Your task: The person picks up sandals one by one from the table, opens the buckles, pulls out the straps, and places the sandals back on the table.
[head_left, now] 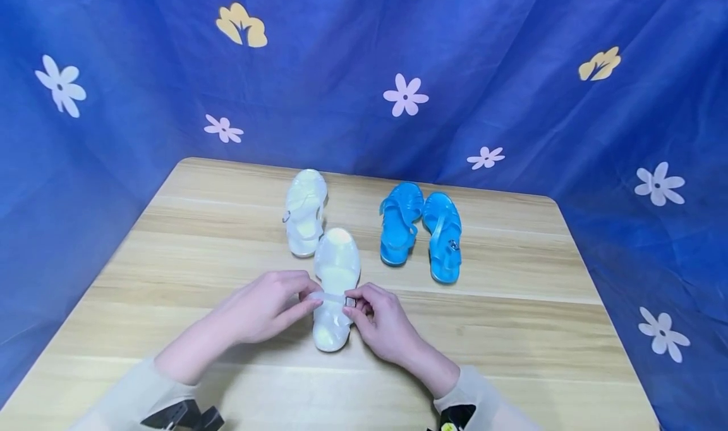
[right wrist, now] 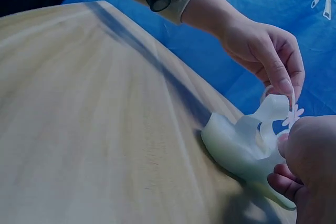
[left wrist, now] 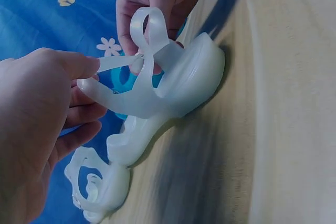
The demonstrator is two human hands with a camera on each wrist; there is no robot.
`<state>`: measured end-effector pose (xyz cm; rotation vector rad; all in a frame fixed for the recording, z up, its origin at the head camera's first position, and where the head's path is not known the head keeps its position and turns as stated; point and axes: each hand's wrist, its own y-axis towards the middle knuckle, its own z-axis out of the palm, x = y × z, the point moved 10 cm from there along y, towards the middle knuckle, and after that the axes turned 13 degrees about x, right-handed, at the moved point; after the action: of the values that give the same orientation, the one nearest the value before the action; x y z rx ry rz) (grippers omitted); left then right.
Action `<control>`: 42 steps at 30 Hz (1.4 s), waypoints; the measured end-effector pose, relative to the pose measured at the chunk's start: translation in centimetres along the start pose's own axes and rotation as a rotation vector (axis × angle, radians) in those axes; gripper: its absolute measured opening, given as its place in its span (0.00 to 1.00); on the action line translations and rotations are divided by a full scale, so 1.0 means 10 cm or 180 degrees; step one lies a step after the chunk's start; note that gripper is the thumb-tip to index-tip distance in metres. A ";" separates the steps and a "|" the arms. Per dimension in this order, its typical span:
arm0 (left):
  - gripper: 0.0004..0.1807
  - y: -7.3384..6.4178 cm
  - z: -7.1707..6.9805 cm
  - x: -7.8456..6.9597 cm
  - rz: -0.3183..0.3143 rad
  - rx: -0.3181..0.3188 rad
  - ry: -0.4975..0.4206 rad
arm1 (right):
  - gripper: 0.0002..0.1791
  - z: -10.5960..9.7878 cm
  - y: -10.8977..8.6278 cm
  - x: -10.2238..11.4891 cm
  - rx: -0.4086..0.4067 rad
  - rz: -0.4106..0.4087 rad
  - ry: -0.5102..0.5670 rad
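Note:
A translucent white jelly sandal (head_left: 337, 254) lies sole down on the table, toe pointing away from me. Its thin strap (head_left: 332, 297) is drawn across above the sole. My left hand (head_left: 270, 306) pinches the free end of this strap between thumb and fingertips, as the left wrist view also shows. At the sandal's right side, my right hand (head_left: 382, 320) pinches the small metal buckle (head_left: 349, 302) between thumb and forefinger. In the left wrist view the heel strap (left wrist: 156, 24) stands up in a loop near the right hand.
The matching white sandal (head_left: 306, 216) stands just behind, to the left. Two blue jelly sandals, one (head_left: 396, 232) beside the other (head_left: 443, 238), sit at the back right. A blue curtain (head_left: 341, 71) with flowers hangs behind the wooden table (head_left: 512, 349).

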<state>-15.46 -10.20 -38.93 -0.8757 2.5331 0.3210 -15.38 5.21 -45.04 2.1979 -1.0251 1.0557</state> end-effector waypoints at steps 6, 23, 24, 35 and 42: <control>0.02 -0.06 0.03 -0.01 0.0020 0.0087 -0.0070 | 0.13 0.04 -0.07 0.02 0.0082 -0.0097 0.0107; 0.08 0.54 0.21 -0.58 0.0220 0.0681 0.1290 | 0.08 0.09 -0.09 -0.29 0.0525 0.0384 0.0961; 0.07 0.55 0.25 -0.55 0.0126 0.0789 0.1313 | 0.07 0.10 -0.10 -0.30 0.0506 0.0418 0.1013; 0.06 0.47 0.42 -0.23 -0.0319 0.0803 0.0413 | 0.03 0.09 -0.12 -0.41 0.0312 0.0557 0.1430; 0.09 0.36 0.47 -0.19 -0.0041 0.0459 0.0320 | 0.05 0.14 -0.08 -0.45 0.0393 0.0653 0.2128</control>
<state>-14.82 -4.76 -41.86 -0.8717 2.6034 0.0908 -16.01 6.61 -49.59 1.6358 -0.8896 1.8195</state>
